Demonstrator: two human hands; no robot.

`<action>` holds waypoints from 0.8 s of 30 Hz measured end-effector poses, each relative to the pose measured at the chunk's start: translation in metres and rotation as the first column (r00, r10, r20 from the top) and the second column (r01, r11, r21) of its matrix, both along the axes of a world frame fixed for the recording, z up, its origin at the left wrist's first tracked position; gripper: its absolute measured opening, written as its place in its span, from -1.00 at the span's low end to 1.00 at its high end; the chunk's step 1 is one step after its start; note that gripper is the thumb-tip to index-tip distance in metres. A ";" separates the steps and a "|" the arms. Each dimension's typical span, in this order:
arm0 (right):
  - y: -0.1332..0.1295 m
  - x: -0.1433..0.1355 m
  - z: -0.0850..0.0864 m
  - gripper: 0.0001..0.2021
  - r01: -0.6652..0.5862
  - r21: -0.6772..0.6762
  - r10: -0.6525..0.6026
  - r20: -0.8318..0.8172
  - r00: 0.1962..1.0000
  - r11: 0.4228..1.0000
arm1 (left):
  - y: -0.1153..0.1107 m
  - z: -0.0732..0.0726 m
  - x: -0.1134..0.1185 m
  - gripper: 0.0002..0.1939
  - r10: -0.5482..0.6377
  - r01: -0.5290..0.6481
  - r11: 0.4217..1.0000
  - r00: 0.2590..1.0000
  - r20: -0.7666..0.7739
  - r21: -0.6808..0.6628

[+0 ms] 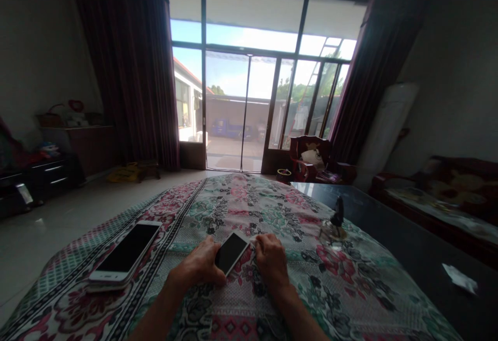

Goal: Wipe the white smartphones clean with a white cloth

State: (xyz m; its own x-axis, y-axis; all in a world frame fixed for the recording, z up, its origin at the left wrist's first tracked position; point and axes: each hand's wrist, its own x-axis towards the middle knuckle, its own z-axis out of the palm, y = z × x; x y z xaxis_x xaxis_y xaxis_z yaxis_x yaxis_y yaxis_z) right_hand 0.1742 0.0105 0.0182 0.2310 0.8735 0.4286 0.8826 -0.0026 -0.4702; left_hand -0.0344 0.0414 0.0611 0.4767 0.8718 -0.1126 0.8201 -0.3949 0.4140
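My left hand (200,262) is closed around the left edge of a small white smartphone (233,252) with a dark screen. The phone is tilted, low over the patterned cloth. My right hand (271,259) is beside the phone's upper right corner, its fingers curled together. A bit of something white shows at those fingertips, too small to name. To the left, a larger white smartphone (127,250) lies face up with its screen black. Another flat, pale thing is partly visible beneath it.
A floral tablecloth (237,201) covers the surface before me. Right of my hands stands a small dark object (338,211) on a clear base. A crumpled white paper (460,278) lies on the dark tabletop (389,227). Beyond are a wooden chair (310,146) and glass doors.
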 end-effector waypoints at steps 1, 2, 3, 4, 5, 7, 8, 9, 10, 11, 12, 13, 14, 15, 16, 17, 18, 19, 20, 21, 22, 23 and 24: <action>0.000 -0.001 0.000 -0.78 0.000 -0.022 0.001 0.024 1.000 1.000 | -0.001 0.000 0.002 -0.50 -0.007 0.007 1.000 1.000 0.009 0.003; 0.000 -0.002 0.001 -0.78 -0.002 -0.044 0.004 0.043 0.999 0.999 | -0.002 -0.001 0.004 -0.50 -0.014 0.013 1.000 1.000 0.015 0.008; 0.000 -0.002 0.001 -0.77 -0.003 -0.064 0.007 0.057 0.998 0.998 | -0.003 -0.001 0.006 -0.50 -0.018 0.018 1.000 1.000 0.018 0.015; 0.001 -0.003 0.001 -0.77 -0.006 -0.080 0.012 0.068 0.998 0.997 | -0.004 -0.001 0.008 -0.50 -0.020 0.020 0.999 1.000 0.016 0.025; 0.001 -0.004 0.001 -0.77 -0.010 -0.094 0.017 0.079 0.997 0.996 | -0.005 -0.002 0.010 -0.51 -0.019 0.019 0.999 1.000 0.012 0.038; -0.001 -0.006 0.002 -0.77 -0.023 -0.111 0.036 0.110 0.993 0.994 | -0.006 -0.003 0.012 -0.54 -0.013 0.013 0.998 1.000 0.001 0.065; -0.003 -0.009 0.003 -0.77 -0.036 -0.114 0.051 0.127 0.991 0.993 | -0.006 -0.004 0.013 -0.56 -0.010 0.010 0.997 1.000 -0.001 0.078; -0.005 -0.012 0.004 -0.77 -0.053 -0.116 0.069 0.144 0.987 0.992 | -0.006 -0.005 0.014 -0.58 -0.009 0.009 0.996 1.000 -0.001 0.088; -0.009 -0.016 0.005 -0.77 -0.069 -0.118 0.087 0.158 0.984 0.991 | -0.006 -0.006 0.014 -0.59 -0.009 0.009 0.995 1.000 0.003 0.098; -0.014 -0.020 0.005 -0.77 -0.087 -0.121 0.106 0.167 0.980 0.989 | -0.005 -0.008 0.014 -0.60 -0.014 0.013 0.995 1.000 0.011 0.104; -0.019 -0.026 0.005 -0.77 -0.104 -0.127 0.125 0.172 0.977 0.986 | -0.005 -0.008 0.014 -0.61 -0.023 0.021 0.994 1.000 0.021 0.107; -0.024 -0.031 0.005 -0.78 -0.119 -0.134 0.141 0.171 0.975 0.984 | -0.004 -0.009 0.014 -0.61 -0.034 0.031 0.994 0.999 0.029 0.108; -0.029 -0.036 0.004 -0.79 -0.136 -0.143 0.159 0.166 0.973 0.980 | -0.003 -0.010 0.014 -0.62 -0.043 0.039 0.993 0.998 0.035 0.111; -0.033 -0.040 0.003 -0.79 -0.143 -0.150 0.167 0.160 0.973 0.978 | -0.003 -0.010 0.014 -0.62 -0.049 0.045 0.993 0.998 0.038 0.113; -0.036 -0.043 0.003 -0.79 -0.146 -0.157 0.171 0.156 0.973 0.977 | -0.002 -0.010 0.013 -0.62 -0.052 0.048 0.992 0.998 0.037 0.115; -0.037 -0.044 0.002 -0.79 -0.144 -0.163 0.169 0.154 0.973 0.976 | -0.002 -0.010 0.013 -0.61 -0.051 0.046 0.992 0.998 0.033 0.116; -0.037 -0.044 0.003 -0.78 -0.135 -0.169 0.162 0.155 0.975 0.976 | -0.002 -0.010 0.013 -0.61 -0.047 0.043 0.992 0.998 0.031 0.118; -0.034 -0.043 0.003 -0.77 -0.121 -0.176 0.150 0.159 0.976 0.977 | -0.002 -0.010 0.013 -0.61 -0.045 0.041 0.992 0.999 0.030 0.120; -0.030 -0.040 0.004 -0.77 -0.104 -0.183 0.135 0.165 0.977 0.978 | -0.003 -0.010 0.012 -0.61 -0.045 0.041 0.992 0.999 0.029 0.120; -0.025 -0.037 0.006 -0.77 -0.085 -0.188 0.118 0.173 0.978 0.978 | -0.003 -0.009 0.012 -0.60 -0.045 0.042 0.992 0.999 0.028 0.120; -0.018 -0.033 0.008 -0.76 -0.063 -0.191 0.099 0.183 0.978 0.979 | -0.003 -0.009 0.012 -0.59 -0.047 0.043 0.992 0.999 0.025 0.120; -0.011 -0.029 0.011 -0.76 -0.042 -0.193 0.079 0.192 0.978 0.980 | -0.004 -0.008 0.012 -0.58 -0.048 0.045 0.992 0.999 0.020 0.117; -0.004 -0.024 0.013 -0.75 -0.022 -0.192 0.060 0.199 0.978 0.981 | -0.004 -0.008 0.012 -0.57 -0.047 0.045 0.992 0.999 0.014 0.114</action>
